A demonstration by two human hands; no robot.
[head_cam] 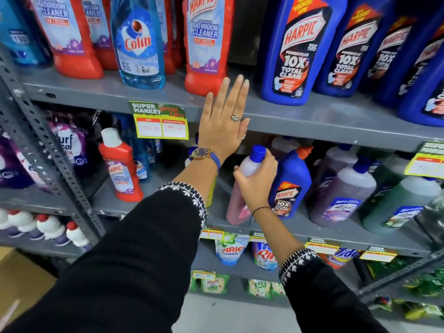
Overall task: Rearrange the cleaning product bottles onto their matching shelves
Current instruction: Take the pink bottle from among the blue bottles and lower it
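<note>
My right hand (258,180) grips the neck of a pink bottle with a blue cap (237,205) on the middle shelf (336,230), just left of a small blue Harpic bottle (289,186). My left hand (223,118) is flat and open, fingers up, against the front edge of the upper shelf (312,118), holding nothing. On the upper shelf stand red Harpic bathroom cleaner bottles (206,44), a blue Colin bottle (139,44) and large blue Harpic bottles (298,49). A small red Harpic bottle (121,169) stands on the middle shelf at left.
Purple and green Lizol-type bottles (346,195) crowd the middle shelf at right. Detergent pouches (230,248) hang on the shelves below. A grey perforated upright (48,145) divides the racks. White bottles with red caps (50,228) sit lower left; a cardboard box (14,280) is at the floor.
</note>
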